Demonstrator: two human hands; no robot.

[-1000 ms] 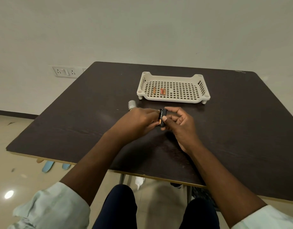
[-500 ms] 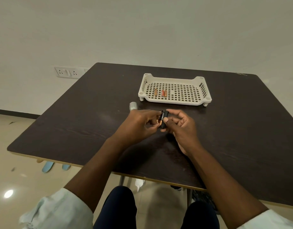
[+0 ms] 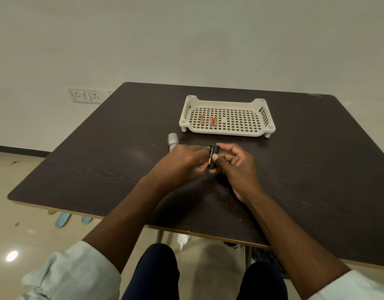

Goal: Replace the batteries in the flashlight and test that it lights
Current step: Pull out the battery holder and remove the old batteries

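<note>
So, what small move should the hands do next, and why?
Probably press the battery fully into the black holder. The left hand pinches the battery against the holder, which the right hand grips, and the battery seems not yet seated.

The table [image 3: 295,169] is looking dark brown. The tray [image 3: 224,102] is showing cream with little square holes. The battery [image 3: 212,158] is showing black and orange.
</note>
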